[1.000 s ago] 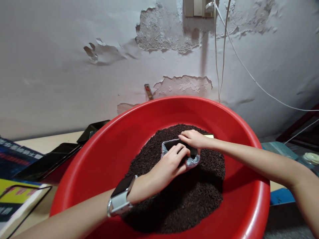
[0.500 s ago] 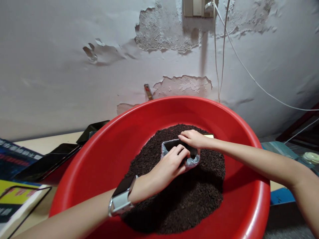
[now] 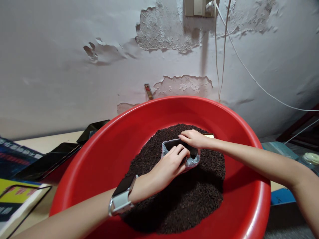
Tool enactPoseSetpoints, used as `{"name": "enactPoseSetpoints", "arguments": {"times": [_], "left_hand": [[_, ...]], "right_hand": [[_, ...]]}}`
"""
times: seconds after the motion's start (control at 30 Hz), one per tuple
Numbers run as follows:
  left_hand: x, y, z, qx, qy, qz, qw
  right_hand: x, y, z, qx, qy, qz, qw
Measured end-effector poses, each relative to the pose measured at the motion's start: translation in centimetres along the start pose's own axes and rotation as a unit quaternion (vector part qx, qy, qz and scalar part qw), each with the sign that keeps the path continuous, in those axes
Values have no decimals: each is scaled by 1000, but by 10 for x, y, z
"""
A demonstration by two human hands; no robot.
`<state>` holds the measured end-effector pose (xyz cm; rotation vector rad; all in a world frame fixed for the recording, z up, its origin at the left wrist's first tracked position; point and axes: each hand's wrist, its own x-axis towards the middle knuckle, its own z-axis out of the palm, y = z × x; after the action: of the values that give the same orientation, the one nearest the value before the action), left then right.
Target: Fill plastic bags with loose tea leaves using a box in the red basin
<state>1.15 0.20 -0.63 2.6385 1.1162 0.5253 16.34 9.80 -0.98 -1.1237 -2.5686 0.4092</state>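
Observation:
A boxy, silvery-clear plastic bag (image 3: 193,162) stands on a heap of dark, twisted dry leaves, like loose tea (image 3: 201,194), inside a big red basin (image 3: 99,159). Its mouth faces up, and the inside looks dark. My left hand (image 3: 171,161), with a watch at the wrist, is curled over the near rim of the bag, its fingertips partly hidden inside. Across the opening, my right hand (image 3: 193,137) has its fingers bent over the far rim. A small pale-yellow edge (image 3: 209,135) shows behind the right wrist; its kind is unclear.
Black trays (image 3: 50,159) and printed books or packs (image 3: 15,192) lie left of the basin. At the right are a clear container with a pale lid (image 3: 311,158) and a blue item (image 3: 281,196). White cables (image 3: 249,74) hang along the peeling wall (image 3: 62,83).

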Motion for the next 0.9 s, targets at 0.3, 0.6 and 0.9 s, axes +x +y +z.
{"name": "enactPoseSetpoints", "arguments": {"times": [0.3,0.6,0.9], "left_hand": [[-5,18,-5,57,-43,182,981],[-39,0,48,0,-436,161,885],[-33,-13,56,52,-447,-4,893]], "right_hand": [[-2,-4,-3,-6,-5,5,1000],[0,0,-1,-12,-9,0,1000],[0,-2,-2,-16,-16,3,1000]]}}
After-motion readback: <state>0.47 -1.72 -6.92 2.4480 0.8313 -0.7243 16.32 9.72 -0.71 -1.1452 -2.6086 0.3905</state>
